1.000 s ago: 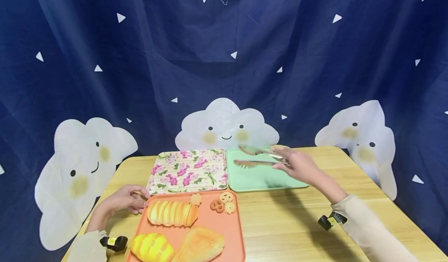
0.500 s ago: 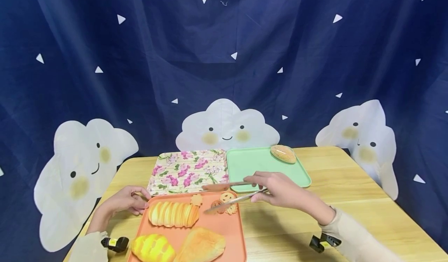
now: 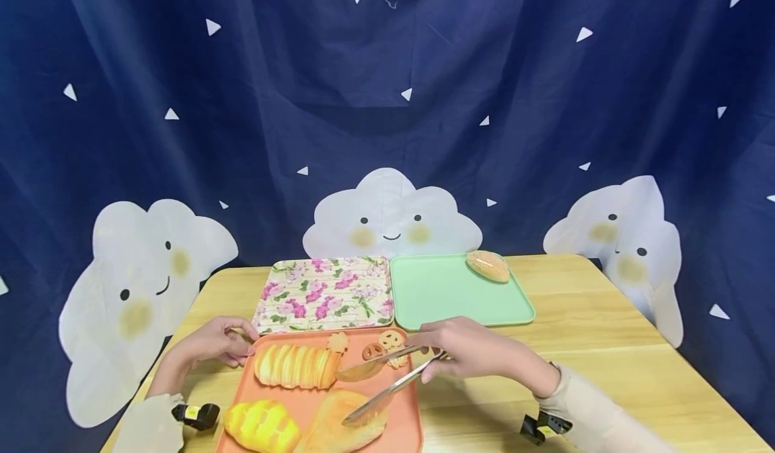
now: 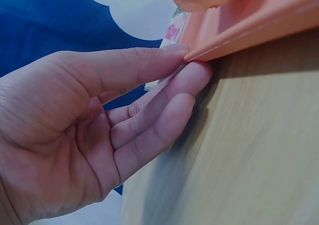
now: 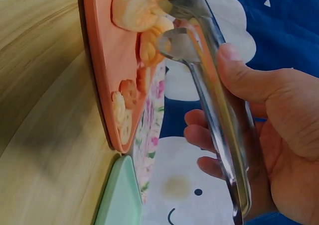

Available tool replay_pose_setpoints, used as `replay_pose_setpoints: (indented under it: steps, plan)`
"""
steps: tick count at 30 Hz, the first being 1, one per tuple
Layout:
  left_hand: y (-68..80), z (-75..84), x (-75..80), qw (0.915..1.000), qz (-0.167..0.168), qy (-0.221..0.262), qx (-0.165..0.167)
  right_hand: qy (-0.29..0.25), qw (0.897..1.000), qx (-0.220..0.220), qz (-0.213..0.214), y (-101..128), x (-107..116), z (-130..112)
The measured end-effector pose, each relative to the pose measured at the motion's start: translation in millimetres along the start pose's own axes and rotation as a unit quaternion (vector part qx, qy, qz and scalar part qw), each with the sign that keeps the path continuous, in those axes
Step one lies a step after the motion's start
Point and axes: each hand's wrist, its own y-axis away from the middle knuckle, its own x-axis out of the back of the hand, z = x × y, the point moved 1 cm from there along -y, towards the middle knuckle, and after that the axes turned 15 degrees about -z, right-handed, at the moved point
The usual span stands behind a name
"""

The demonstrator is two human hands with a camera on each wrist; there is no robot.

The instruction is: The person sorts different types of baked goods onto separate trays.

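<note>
Gripping shiny metal tongs (image 3: 392, 389) in the right hand (image 3: 469, 347), above the right part of the orange tray (image 3: 404, 419). Holding them with the thumb on one side and bent fingers on the other. Spreading the tongs wide, with one tip over the big flat bread (image 3: 329, 431) at the near side of the orange tray and the other by the right end of the ridged bread (image 3: 295, 367) farther back in it. Cannot tell if the tips touch the bread.

Pinching the left rim of the orange tray near its far corner with the left hand (image 3: 214, 340), thumb on top and a finger below.

In the near left of the orange tray, a yellow bread (image 3: 262, 426). By its far edge, a small flower cookie (image 3: 337, 342). In its far right corner, a bunch of cookies (image 3: 390, 338), partly hidden by the tongs.

Just behind the orange tray, a flowery tray (image 3: 327, 295). Behind it and to the right, a green tray (image 3: 442, 298), with a seedy bread (image 3: 488, 266) at the corner farthest from the orange tray.

Under the orange tray, a wooden counter (image 3: 605, 332). Far behind the orange tray, a dark blue curtain (image 3: 339, 56) with smiling white clouds (image 3: 390, 200).
</note>
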Motion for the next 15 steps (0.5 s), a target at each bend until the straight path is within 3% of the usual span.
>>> replay_pose_setpoints:
  steps: [9, 15]
  plan:
    - [-1.0, 0.0, 2.2, 1.0000, -0.001, 0.000, -0.001, -0.056, 0.995, -0.049, -0.071, -5.0, -1.6, -1.3]
    - [-0.7, 2.6, 0.7, 1.0000, -0.004, 0.004, -0.003, -0.105, 0.989, -0.037, -0.101, -8.5, -7.5, 0.4]
